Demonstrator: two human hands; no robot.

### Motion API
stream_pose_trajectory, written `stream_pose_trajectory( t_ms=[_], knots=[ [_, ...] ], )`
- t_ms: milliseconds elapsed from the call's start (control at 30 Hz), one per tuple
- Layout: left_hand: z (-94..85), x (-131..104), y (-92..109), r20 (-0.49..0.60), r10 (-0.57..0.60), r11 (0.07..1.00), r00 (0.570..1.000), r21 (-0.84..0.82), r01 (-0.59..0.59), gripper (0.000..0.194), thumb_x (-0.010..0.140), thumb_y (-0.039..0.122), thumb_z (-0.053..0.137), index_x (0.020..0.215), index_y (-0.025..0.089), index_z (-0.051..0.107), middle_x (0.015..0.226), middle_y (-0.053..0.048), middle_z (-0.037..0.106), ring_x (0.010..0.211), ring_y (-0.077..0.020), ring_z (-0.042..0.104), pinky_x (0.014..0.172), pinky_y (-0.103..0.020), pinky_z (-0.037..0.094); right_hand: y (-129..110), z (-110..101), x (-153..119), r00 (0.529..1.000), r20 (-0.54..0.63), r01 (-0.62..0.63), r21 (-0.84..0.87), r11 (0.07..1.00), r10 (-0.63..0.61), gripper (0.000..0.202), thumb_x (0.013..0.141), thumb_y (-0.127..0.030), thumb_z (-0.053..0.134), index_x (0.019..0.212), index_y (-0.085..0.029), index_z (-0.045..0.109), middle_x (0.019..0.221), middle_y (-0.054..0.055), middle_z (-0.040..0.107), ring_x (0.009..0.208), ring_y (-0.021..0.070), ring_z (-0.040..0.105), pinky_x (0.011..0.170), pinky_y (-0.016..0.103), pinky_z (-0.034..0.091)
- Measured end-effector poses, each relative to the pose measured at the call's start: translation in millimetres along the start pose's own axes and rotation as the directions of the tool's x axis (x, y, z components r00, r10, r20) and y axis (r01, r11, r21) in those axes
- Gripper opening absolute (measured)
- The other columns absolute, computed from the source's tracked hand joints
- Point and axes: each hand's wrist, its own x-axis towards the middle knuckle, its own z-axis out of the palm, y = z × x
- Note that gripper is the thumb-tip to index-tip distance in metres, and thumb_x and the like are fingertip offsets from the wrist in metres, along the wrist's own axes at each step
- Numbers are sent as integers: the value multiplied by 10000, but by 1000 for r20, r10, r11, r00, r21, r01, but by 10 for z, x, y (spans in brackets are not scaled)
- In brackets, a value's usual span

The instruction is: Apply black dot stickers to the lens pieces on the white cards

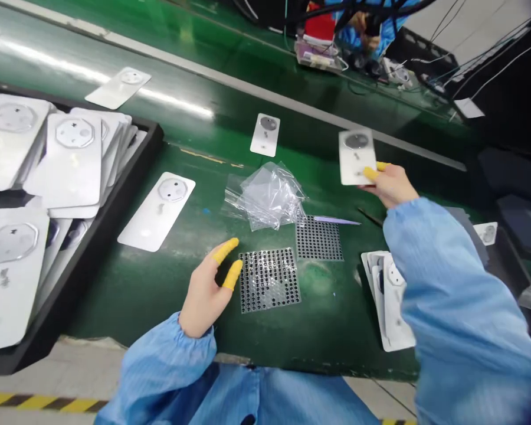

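Note:
My right hand (389, 182), with yellow finger cots, pinches the lower right edge of a white panel (357, 158) that has a dark round window. My left hand (210, 286) is near the table's front with thumb and index finger apart and nothing between them. Right beside its fingertips lies a sheet of small black dots (269, 280), with some dots absent from its lower part. A second dotted sheet (319, 239) is behind it, to the right, with light purple tweezers (336, 220) across its top edge. Clear plastic bags (269, 195) lie crumpled behind the sheets.
A black tray (153, 139) at the left holds several white panels (73, 159). Single panels (157, 211) lie on the green table (159, 295). A panel stack (387, 301) sits by my right sleeve. A person's hands (366, 29) show at the top, beyond the belt.

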Motion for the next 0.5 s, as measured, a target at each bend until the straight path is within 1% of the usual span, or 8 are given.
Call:
stream_pose_trajectory(
  t_ms=[133, 200, 233, 300, 333, 400, 433, 500],
  knots=[
    [121, 21, 314, 66, -147, 814, 987, -559, 159, 696, 901, 389, 567, 1491, 354, 199, 1464, -93, 464, 1289, -277, 508, 1040, -468, 460, -195, 860, -864, 962, 165, 172, 251, 953, -217, 422, 841, -471, 639, 1136, -175, 580, 738, 4, 690, 707, 159, 675, 646, 285, 568],
    [130, 52, 404, -31, -186, 779, 982, -613, 128, 786, 880, 343, 613, 1499, 383, 131, 1495, -61, 427, 1303, -276, 493, 1000, -416, 503, -278, 1291, -1300, 926, 205, 229, 362, 904, -316, 357, 881, -454, 589, 1125, -194, 572, 718, -12, 690, 665, 145, 681, 622, 269, 582],
    [93, 61, 415, -112, -201, 802, 973, -589, 98, 862, 867, 302, 637, 1503, 398, 62, 1510, -43, 408, 1313, -272, 481, 998, -397, 505, -289, 1474, -1457, 917, 166, 287, 357, 889, -362, 376, 870, -441, 610, 1160, -209, 553, 838, 9, 716, 756, 157, 700, 699, 294, 600],
    [-79, 49, 371, -276, -212, 888, 937, -455, 67, 958, 864, 245, 642, 1502, 390, -59, 1515, -21, 402, 1323, -262, 465, 1024, -386, 477, -226, 1763, -1626, 884, 19, 456, 186, 871, -467, 452, 821, -429, 674, 1199, -219, 543, 1102, 82, 692, 1022, 228, 667, 880, 404, 579],
    [-202, 26, 325, -327, -219, 928, 919, -362, 92, 924, 868, 245, 635, 1514, 354, -16, 1483, -22, 450, 1311, -263, 476, 1037, -386, 461, -158, 1873, -1650, 849, -43, 529, 61, 847, -527, 454, 810, -401, 694, 1199, -215, 552, 1218, 117, 646, 1149, 268, 606, 952, 467, 540],
    [-461, -49, 221, -357, -277, 959, 892, -160, 234, 638, 867, 290, 626, 1450, 218, 377, 1325, -40, 610, 1239, -280, 542, 1016, -371, 470, 5, 2040, -1632, 765, -106, 622, -133, 772, -635, 349, 841, -286, 670, 1166, -195, 581, 1319, 155, 583, 1281, 310, 501, 1010, 548, 477],
    [-568, -95, 179, -309, -334, 942, 890, -81, 325, 485, 859, 333, 621, 1309, 164, 567, 1203, -56, 684, 1153, -287, 604, 954, -362, 512, 78, 2098, -1612, 735, -127, 646, -168, 745, -666, 289, 866, -215, 632, 1151, -189, 589, 1318, 156, 586, 1289, 303, 496, 1015, 555, 468],
    [-678, -180, 145, -124, -451, 890, 884, 20, 456, 377, 813, 421, 631, 1025, 125, 732, 966, -84, 753, 929, -292, 690, 754, -347, 580, 166, 2165, -1584, 713, -210, 658, -132, 742, -669, 273, 889, -123, 571, 1153, -192, 584, 1262, 138, 631, 1244, 258, 547, 1022, 527, 468]
  ],
)
